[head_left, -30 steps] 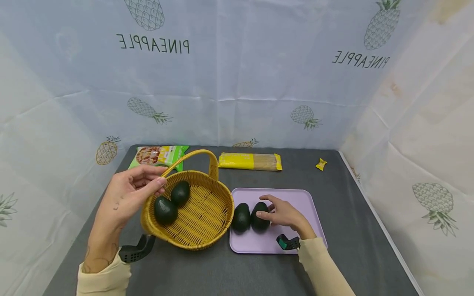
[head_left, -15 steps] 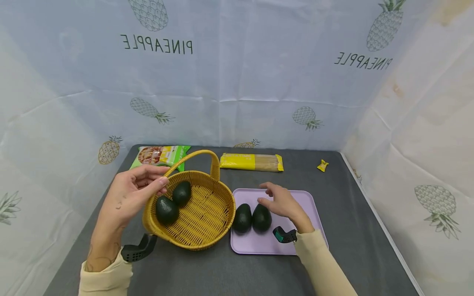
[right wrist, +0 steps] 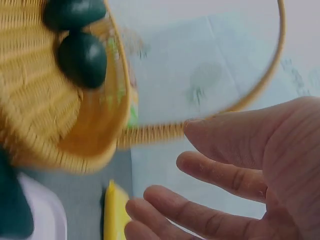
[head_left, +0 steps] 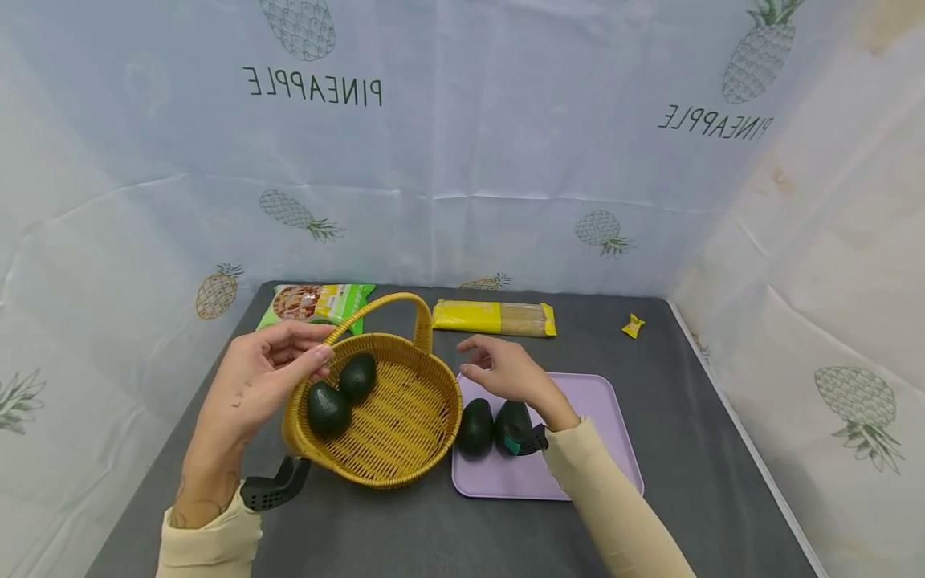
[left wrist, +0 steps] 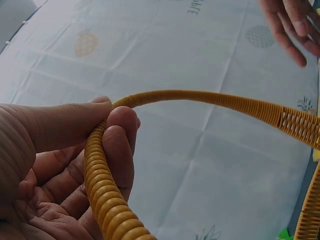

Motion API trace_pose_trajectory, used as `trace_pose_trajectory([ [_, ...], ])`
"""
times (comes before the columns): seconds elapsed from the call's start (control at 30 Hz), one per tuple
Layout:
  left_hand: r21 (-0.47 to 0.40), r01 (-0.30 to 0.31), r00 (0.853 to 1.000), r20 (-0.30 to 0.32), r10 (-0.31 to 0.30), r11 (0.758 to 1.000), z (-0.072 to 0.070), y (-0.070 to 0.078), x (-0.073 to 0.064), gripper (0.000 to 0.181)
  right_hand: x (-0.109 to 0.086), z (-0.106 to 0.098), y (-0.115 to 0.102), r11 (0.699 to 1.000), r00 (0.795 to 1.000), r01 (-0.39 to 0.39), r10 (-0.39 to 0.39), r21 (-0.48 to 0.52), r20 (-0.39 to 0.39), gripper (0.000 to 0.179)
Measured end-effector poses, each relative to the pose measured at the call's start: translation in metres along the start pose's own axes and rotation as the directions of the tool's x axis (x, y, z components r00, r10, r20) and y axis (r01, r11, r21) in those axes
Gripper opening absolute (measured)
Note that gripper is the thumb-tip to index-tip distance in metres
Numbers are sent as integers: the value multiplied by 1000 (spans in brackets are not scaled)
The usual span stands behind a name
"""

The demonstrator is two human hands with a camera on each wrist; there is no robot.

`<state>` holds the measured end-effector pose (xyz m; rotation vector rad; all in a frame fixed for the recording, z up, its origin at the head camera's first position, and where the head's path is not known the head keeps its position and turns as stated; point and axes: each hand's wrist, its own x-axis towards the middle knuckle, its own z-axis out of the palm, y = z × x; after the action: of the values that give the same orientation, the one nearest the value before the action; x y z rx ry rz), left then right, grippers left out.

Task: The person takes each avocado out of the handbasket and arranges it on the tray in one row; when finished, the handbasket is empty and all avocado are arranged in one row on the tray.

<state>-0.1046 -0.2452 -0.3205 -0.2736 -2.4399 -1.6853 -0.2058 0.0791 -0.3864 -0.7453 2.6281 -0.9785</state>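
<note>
Basket (head_left: 393, 429): one, yellow, woven, upright on the bench (head_left: 433, 530), two avocados (head_left: 328, 409) side by side against its left part. Left hand (head_left: 254, 377): thumb and fingers pinching the basket's handle (head_left: 423, 325), its grip unaltered over the last second. Tray (head_left: 600, 401): one, lilac, just right of the basket, bearing a near-side pair at its left end, namely left avocado (head_left: 475, 428) and right avocado (head_left: 509, 421), the latter partly hidden by the wrist band (head_left: 533, 441). Right hand (head_left: 509, 371): the one item markedly displaced; a second ago at the right avocado, now over the tray's far left corner, near the basket's rim, fingers spread and thumb apart, nothing held. Consequence, as judged: the hand has left the tray pair without taking either, so the tally stands at two in the basket and two on the tray, with the basket now its nearest object. Further stock, along the back of the bench: green bag (head_left: 318, 303), yellow pack (head_left: 491, 318), small yellow wrapper (head_left: 633, 326), all well apart from the tray pair and unshifted.
</note>
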Motion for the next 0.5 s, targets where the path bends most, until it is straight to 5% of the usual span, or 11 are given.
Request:
trace_pose_trajectory([
  [0.23,3,-1,1000,-2,1,1000,0,-1,0,29,31,12,-33,997,991,83,-82,-1,105,32],
  [0.5,15,5,1000,-11,-5,1000,1,-1,0,28,58,29,-51,998,984,54,-51,-14,169,35],
])
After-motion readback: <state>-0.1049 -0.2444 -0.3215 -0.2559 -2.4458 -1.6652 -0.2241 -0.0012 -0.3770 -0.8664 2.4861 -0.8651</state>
